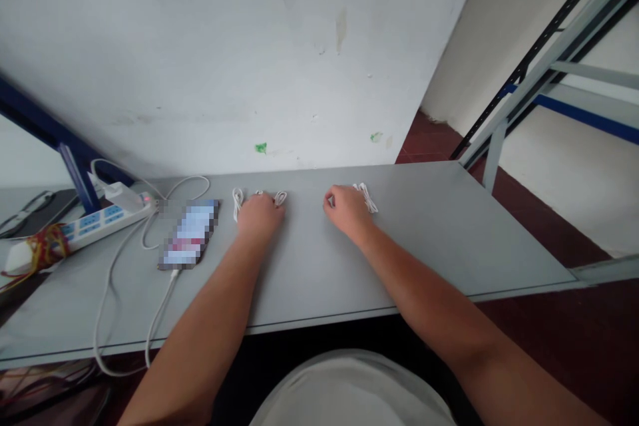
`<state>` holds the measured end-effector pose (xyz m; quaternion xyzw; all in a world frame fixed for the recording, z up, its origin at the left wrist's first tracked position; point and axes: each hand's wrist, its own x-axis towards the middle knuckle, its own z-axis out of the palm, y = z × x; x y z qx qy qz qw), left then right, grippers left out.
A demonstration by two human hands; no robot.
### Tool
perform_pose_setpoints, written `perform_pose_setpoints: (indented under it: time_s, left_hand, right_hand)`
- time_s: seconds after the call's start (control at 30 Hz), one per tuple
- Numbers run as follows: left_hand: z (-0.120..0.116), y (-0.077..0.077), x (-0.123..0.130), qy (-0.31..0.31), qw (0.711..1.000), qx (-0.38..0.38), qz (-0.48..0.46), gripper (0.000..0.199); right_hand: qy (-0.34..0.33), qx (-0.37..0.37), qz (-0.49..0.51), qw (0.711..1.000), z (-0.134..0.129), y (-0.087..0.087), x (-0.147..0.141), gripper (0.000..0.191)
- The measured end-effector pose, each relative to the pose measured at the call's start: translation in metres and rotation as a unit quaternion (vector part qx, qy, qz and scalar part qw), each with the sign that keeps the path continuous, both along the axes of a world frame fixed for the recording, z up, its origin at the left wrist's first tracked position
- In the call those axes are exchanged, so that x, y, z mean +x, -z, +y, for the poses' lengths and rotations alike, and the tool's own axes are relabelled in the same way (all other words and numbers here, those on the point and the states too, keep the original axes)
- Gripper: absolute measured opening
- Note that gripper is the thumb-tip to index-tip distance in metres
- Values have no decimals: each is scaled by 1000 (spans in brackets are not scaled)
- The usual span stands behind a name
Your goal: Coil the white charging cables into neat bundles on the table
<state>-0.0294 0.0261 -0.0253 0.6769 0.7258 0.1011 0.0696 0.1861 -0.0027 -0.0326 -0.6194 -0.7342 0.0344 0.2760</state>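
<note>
My left hand [259, 214] rests low over the grey table, back up, its fingers curled down and closed on a white cable [258, 192] that is mostly hidden. A coiled white cable [238, 204] lies just left of it, and another looped white cable [280, 198] lies against its right side. Farther right, my right hand [347, 208] is closed, thumb and forefinger curled into a ring. I cannot make out what is in its fingers, if anything. Partly behind this hand lies a white cable bundle [369, 198].
A phone [190, 236] with a charging cable lies left of my left arm. Beyond it stand a white power strip [107, 218] and plugged-in charger [122, 195]. A white wall [279, 60] borders the table's [449, 226] back edge; a metal frame [499, 140] stands at right.
</note>
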Motion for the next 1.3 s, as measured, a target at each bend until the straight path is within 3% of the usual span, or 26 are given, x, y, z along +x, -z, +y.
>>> perform_pose_setpoints:
  time_s: [0.07,0.13,0.17,0.23,0.3,0.37,0.43,0.7,0.9,1.1,1.3]
  left_hand:
    - [-1,-1,3,18,994,18,-104,30]
    - [-2,0,9,47,967,23,-251,28]
    - [-3,1,13,64,940,14,-335,28]
    - [-4,4,21,97,859,-14,-502,32]
    - [-5,7,29,106,787,-45,-606,32]
    - [-7,9,35,96,747,-66,-654,30]
    - [-8,11,38,97,730,-81,-672,31]
    - [-6,21,36,142,720,-98,-672,29]
    - [-5,25,35,173,746,-61,-640,27]
    - [-8,18,34,199,768,-35,-608,27]
    - [-6,20,36,214,765,-27,-608,29]
  right_hand:
    - [-38,-18,43,998,-2,2,-4,9]
    - [-72,-51,108,990,-4,5,-8,9]
    - [-85,-70,145,983,-5,6,-10,11]
    - [-108,-93,206,968,-5,8,-13,17]
    - [-125,-91,243,958,-6,9,-16,22]
    - [-132,-81,264,952,-6,8,-16,23]
    - [-132,-76,274,950,-6,6,-16,24]
    - [-151,-29,236,960,-4,-1,-5,20]
    - [-171,-1,195,966,-4,-5,-2,13]
    - [-166,7,172,971,-7,-8,-3,12]
    - [-170,10,154,973,-5,-6,-2,7]
